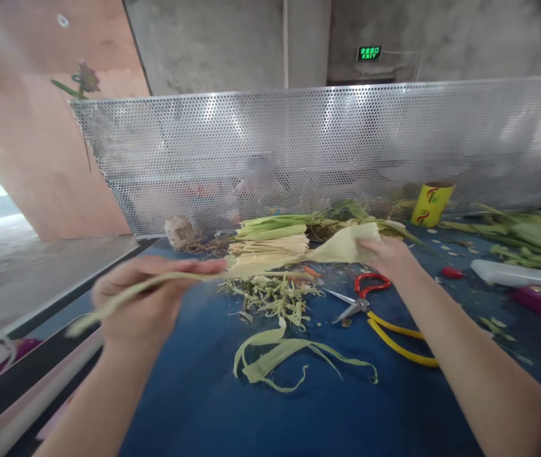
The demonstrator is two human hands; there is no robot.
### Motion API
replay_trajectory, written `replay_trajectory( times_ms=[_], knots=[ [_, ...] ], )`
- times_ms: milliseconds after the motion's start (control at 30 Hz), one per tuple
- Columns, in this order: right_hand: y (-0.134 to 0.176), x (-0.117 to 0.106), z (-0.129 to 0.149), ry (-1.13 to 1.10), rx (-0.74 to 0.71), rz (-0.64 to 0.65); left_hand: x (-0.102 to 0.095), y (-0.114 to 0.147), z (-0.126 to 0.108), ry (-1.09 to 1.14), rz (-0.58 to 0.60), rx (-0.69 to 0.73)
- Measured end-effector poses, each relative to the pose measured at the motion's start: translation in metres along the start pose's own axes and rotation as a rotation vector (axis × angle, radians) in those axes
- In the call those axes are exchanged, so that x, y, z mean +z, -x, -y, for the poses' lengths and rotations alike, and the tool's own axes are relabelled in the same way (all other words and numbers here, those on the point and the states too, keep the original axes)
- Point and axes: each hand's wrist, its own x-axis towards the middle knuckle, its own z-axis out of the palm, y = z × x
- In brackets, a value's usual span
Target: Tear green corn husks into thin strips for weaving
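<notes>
Well, from far away I saw the left hand (141, 295) pinch a thin, pale husk strip (156, 281) in its fingers. The right hand (382, 252) pinched a wide, papery husk piece (341, 246) over the blue table (203, 393); I couldn't tell if both were joined. Flat husks (273, 242) lay stacked behind curly scraps (274, 298). Pointy metal scissors (358, 305) sat open.
</notes>
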Motion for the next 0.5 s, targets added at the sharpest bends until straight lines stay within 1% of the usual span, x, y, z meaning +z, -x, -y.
replay_trajectory(
  times_ms=[33,67,100,133,167,200,233,300,367,400,433,500],
  knots=[
    [-0.005,-0.008,0.004,-0.020,-0.034,-0.074,-0.005,-0.007,-0.002,0.065,-0.045,0.008],
    [-0.009,-0.015,0.008,-0.036,-0.067,-0.144,-0.010,-0.013,-0.003,0.106,-0.110,-0.019],
    [-0.011,-0.021,0.011,-0.045,-0.093,-0.198,-0.014,-0.018,-0.002,0.147,-0.216,-0.006],
    [-0.012,-0.024,0.012,-0.046,-0.111,-0.230,-0.017,-0.022,0.000,0.155,-0.281,-0.008],
    [-0.011,-0.025,0.013,-0.042,-0.119,-0.239,-0.018,-0.024,0.003,0.141,-0.289,-0.030],
    [-0.009,-0.023,0.012,-0.030,-0.119,-0.227,-0.017,-0.024,0.008,0.098,-0.246,-0.095],
    [-0.005,-0.018,0.010,-0.013,-0.111,-0.189,-0.015,-0.023,0.013,0.027,-0.142,-0.210],
    [0.004,-0.002,0.005,0.033,-0.088,-0.089,-0.008,-0.015,0.024,-0.126,0.032,-0.522],
    [0.016,0.017,-0.001,0.090,-0.089,0.028,0.001,-0.006,0.034,-0.174,0.179,-0.741],
    [0.024,0.026,-0.003,0.128,-0.093,0.069,0.006,-0.001,0.038,-0.166,0.243,-0.801],
    [0.032,0.034,-0.004,0.165,-0.107,0.084,0.009,0.003,0.041,-0.151,0.282,-0.822],
    [0.051,0.046,-0.004,0.214,-0.185,0.108,0.015,0.011,0.046,-0.135,0.309,-0.790]
  ],
)
